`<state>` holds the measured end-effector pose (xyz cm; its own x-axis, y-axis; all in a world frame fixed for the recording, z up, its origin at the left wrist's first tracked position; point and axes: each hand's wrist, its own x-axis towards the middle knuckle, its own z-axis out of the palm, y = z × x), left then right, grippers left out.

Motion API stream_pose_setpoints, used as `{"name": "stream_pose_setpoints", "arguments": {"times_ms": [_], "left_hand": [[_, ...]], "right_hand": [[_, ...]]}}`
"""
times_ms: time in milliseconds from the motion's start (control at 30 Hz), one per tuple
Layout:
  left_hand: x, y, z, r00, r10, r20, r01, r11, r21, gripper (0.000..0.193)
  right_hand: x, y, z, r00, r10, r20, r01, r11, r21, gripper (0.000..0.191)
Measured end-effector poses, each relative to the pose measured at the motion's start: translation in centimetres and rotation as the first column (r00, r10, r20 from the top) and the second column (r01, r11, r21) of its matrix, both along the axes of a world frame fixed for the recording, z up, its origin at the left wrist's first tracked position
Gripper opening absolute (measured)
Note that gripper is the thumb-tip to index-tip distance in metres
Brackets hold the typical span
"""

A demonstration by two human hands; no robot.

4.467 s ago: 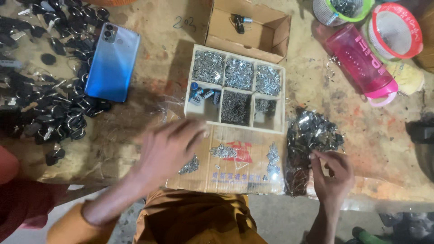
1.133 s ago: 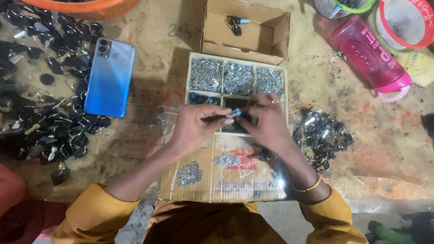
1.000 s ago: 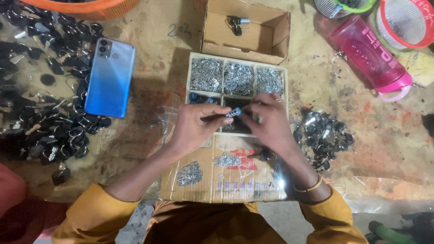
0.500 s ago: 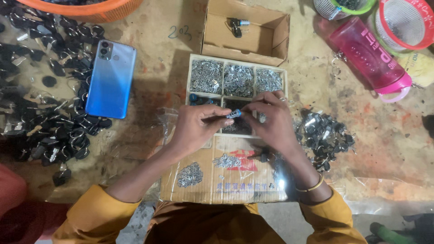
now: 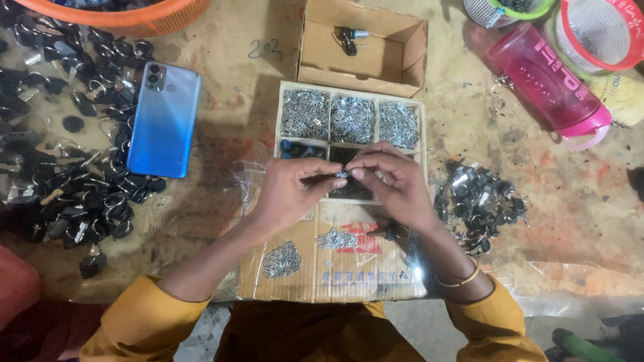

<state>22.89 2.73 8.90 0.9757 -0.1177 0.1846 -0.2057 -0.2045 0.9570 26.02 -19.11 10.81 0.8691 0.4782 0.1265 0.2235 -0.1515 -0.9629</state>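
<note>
A stained workbench [image 5: 577, 201] carries a blue phone [image 5: 164, 121], compartment tray [image 5: 352, 92], pink bottle [image 5: 547, 77] and cardboard sheet [image 5: 335, 268].

Two hands, left [image 5: 292, 191] and right [image 5: 392, 184]. One blue phone [image 5: 164, 121], one pink bottle [image 5: 550, 80], one compartment tray [image 5: 421, 144] with six sections, one open cardboard box [image 5: 396, 64], one orange basket [image 5: 127, 17], two mesh strainers [image 5: 597, 33].

left hand [image 5: 288, 191], right hand [image 5: 396, 181], fingertips meeting

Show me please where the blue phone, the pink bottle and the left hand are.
blue phone [image 5: 164, 121], head view, middle of its back.
pink bottle [image 5: 547, 77], head view, middle of its body.
left hand [image 5: 288, 191], head view, back of the hand.
</note>
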Motion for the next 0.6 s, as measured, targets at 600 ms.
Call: {"name": "stream_pose_setpoints", "arguments": {"times_ms": [600], "left_hand": [[0.1,0.3,-0.8,0.998,-0.015,0.062,0.01,0.997,0.079,0.022]], "right_hand": [[-0.3,0.4,1.1,0.899,0.047,0.435,0.062,0.971,-0.233,0.017]]}}
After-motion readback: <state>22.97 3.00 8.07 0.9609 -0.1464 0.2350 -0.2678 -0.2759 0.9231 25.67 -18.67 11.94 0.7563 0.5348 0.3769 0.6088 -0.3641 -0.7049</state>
